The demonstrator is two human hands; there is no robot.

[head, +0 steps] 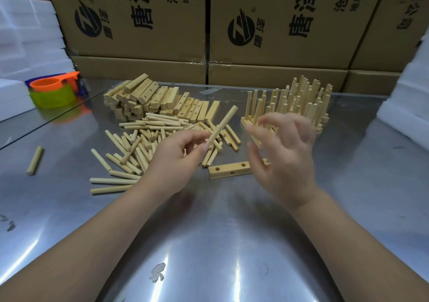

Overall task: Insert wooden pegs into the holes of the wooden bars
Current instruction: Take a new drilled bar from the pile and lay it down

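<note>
Shiny table (209,232) holds it all. Left hand (176,160) pinches a peg (222,125), tipped up. Bar (228,169) lies sideways, down-right of that pinch, closer to the loose, empty right hand (285,157).

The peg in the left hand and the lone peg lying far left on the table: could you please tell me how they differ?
The held peg is pinched at its lower end by the left hand and raised at a tilt; the lone peg lies flat on the table, untouched. The held peg is by the loose peg pile; the lone peg lies apart from it, far left. Both are pale wooden dowels.
</note>
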